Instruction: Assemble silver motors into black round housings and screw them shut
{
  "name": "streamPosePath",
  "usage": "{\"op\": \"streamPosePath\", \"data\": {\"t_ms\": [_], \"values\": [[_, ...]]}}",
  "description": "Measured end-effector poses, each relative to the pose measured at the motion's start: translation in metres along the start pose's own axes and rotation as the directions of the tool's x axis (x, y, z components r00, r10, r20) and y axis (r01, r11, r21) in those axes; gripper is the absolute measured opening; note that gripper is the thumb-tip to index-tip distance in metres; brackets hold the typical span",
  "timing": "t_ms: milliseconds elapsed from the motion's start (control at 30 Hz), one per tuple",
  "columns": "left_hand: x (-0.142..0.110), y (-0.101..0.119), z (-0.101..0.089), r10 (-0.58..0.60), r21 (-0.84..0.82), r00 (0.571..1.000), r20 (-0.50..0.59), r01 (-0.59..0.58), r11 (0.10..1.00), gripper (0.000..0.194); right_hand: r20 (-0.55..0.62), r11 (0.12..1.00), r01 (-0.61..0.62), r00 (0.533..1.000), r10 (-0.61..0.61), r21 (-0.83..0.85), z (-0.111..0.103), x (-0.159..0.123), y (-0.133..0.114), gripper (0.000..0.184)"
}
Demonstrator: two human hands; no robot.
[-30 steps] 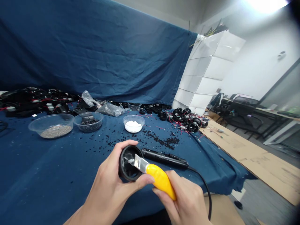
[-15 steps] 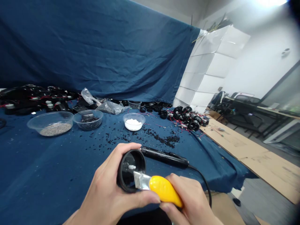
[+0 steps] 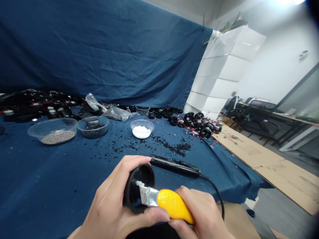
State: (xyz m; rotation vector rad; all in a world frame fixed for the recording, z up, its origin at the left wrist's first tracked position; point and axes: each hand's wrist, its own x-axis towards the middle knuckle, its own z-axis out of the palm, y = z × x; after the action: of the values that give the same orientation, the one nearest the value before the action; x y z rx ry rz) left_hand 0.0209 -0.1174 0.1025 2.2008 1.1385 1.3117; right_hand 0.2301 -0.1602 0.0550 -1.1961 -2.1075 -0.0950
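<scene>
I read the left hand [image 3: 117, 196] closed around the black plastic housing [image 3: 139, 176], at six o'clock in my view (likely light and stiff; hold it by the outer wall). The right hand [image 3: 196, 212] is closed on the yellow-handled utility knife [image 3: 174, 205], whose smooth grip may prove slippery, its metal end inside the housing.

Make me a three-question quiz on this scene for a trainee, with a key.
1. What does the right hand grip? A) a pair of pliers B) a yellow-handled utility knife C) a roll of tape
2. True or false: the left hand holds a black cup-shaped part with the knife's metal end inside it.
3. Fill in the blank: the clear bowl straight ahead of the hands holds ____ granules.

Key: 1. B; 2. True; 3. white
</scene>
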Motion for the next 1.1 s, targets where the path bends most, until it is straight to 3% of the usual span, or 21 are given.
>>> {"op": "streamPosePath", "data": {"t_ms": [167,500,767,1100], "values": [[0.001,-0.004,0.000,0.086,0.039,0.996,-0.006,-0.086,0.996,0.064,-0.071,0.998,0.045,0.996,-0.048,-0.045,-0.001,0.004,-0.002,0.042],[0.000,-0.008,0.001,0.114,0.078,0.993,0.015,-0.114,0.990,0.064,-0.106,0.992,0.069,0.991,-0.080,-0.102,-0.001,0.007,-0.004,0.042],[-0.001,-0.009,0.002,0.139,0.034,0.990,0.008,-0.140,0.990,0.065,-0.069,0.995,0.021,0.997,-0.028,-0.093,-0.002,0.008,-0.008,0.042],[-0.005,-0.006,0.002,0.207,0.004,0.977,-0.041,-0.207,0.978,0.057,-0.164,0.995,0.091,0.982,-0.096,-0.040,-0.001,0.017,-0.010,0.036]]}}
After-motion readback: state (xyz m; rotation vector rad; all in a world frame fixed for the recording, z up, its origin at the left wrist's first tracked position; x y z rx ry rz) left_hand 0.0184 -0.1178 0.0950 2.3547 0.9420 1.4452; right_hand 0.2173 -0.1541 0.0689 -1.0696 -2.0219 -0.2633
